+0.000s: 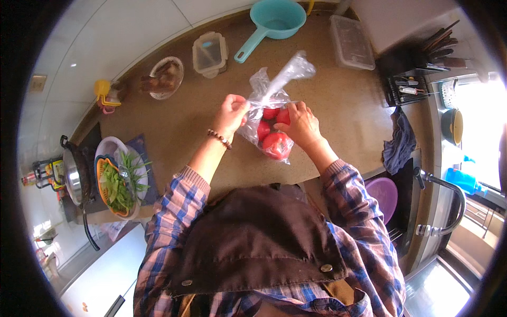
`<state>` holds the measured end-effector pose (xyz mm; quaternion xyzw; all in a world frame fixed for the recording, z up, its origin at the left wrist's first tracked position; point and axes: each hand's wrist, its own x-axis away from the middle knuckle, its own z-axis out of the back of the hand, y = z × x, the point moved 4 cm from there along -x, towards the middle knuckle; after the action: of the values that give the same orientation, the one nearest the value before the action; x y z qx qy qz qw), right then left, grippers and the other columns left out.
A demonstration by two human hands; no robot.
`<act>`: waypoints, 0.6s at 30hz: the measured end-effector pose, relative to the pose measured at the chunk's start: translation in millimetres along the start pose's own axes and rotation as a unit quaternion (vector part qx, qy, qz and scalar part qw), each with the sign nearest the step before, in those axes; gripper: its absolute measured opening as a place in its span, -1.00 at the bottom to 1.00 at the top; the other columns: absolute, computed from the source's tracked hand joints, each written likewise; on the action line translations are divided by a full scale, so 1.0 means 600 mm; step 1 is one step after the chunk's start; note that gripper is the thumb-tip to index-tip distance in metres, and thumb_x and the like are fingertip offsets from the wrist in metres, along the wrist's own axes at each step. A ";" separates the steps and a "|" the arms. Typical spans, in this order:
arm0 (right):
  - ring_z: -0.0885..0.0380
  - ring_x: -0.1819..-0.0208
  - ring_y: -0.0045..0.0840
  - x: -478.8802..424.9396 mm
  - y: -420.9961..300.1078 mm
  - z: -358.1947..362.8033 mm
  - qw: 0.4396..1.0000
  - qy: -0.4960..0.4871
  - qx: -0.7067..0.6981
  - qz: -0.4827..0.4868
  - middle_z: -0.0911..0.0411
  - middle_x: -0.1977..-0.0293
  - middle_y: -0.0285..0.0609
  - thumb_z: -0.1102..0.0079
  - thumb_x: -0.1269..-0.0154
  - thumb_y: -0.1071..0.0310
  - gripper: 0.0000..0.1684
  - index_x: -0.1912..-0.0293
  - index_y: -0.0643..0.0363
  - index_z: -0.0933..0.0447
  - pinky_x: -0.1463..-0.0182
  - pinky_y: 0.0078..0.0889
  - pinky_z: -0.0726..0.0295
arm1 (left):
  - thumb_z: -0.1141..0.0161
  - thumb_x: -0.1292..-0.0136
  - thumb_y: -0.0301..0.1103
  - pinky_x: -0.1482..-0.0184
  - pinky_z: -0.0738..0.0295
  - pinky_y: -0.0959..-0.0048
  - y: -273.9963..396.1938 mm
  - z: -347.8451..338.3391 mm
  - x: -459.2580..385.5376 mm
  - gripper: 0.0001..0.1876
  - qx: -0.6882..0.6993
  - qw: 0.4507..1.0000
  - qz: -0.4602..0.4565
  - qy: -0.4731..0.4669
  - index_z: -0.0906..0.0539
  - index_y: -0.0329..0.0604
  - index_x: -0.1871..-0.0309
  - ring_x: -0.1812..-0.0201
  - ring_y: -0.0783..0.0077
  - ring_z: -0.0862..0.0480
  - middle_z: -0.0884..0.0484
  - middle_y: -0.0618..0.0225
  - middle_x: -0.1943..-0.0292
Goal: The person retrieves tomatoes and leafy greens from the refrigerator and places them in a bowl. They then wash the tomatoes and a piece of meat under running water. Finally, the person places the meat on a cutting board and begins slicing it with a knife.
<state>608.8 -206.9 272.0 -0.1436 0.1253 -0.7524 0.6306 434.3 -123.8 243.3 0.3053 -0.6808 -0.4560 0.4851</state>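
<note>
A clear plastic bag (252, 126) with several red tomatoes (276, 145) inside lies on the brown countertop in front of me. Its gathered neck points up and to the right, away from me. My left hand (233, 113) pinches the bag's left side near the neck between thumb and fingers; a beaded bracelet is on that wrist. On the other side, my right hand (300, 123) has its fingers curled over the bag's upper right edge, against a tomato.
A turquoise long-handled dipper (278, 18), a lidded container (210, 54) and a plate of brownish food (171, 79) stand farther back. Leafy greens in an orange-rimmed basket (103, 194) are at left. A clear plastic box (352, 42), dark cloth (399, 140) and sink with a purple basin (382, 198) lie right.
</note>
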 end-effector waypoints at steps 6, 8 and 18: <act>-0.44 0.05 -0.27 0.010 0.044 -0.016 0.931 -0.037 -0.362 -0.029 -0.42 0.09 -0.02 -0.31 0.08 0.28 -0.35 -0.02 0.26 -0.30 -0.02 -0.26 -0.43 | -0.07 -0.20 -0.42 0.61 -0.34 0.68 -0.003 0.003 -0.009 -0.93 -0.009 0.999 -0.025 0.017 -0.43 -0.17 0.30 0.65 0.68 -0.43 -0.60 0.35 0.45; -0.44 0.05 -0.41 0.037 0.045 0.000 0.760 -0.069 -0.643 -0.063 -0.40 0.06 -0.12 -0.36 0.11 0.34 -0.22 -0.12 0.26 -0.22 -0.03 -0.42 -0.44 | -0.06 -0.20 -0.45 0.62 -0.33 0.71 -0.003 0.012 -0.010 -0.94 0.008 0.999 -0.021 0.030 -0.43 -0.15 0.28 0.64 0.70 -0.43 -0.60 0.33 0.43; -0.48 0.11 -0.26 0.072 0.055 -0.015 0.526 -0.076 -0.843 -0.086 -0.40 0.06 -0.02 -0.10 -0.15 0.16 -0.48 -0.05 0.21 -0.28 0.10 -0.23 -0.51 | -0.05 -0.21 -0.48 0.58 -0.44 0.66 -0.007 0.019 -0.010 -0.93 0.123 0.992 0.025 0.018 -0.41 -0.16 0.26 0.62 0.64 -0.45 -0.60 0.17 0.31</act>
<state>628.5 -255.1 254.0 -0.6746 0.6397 -0.3339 0.1555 425.4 -116.5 235.9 0.3534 -0.7303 -0.3513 0.4672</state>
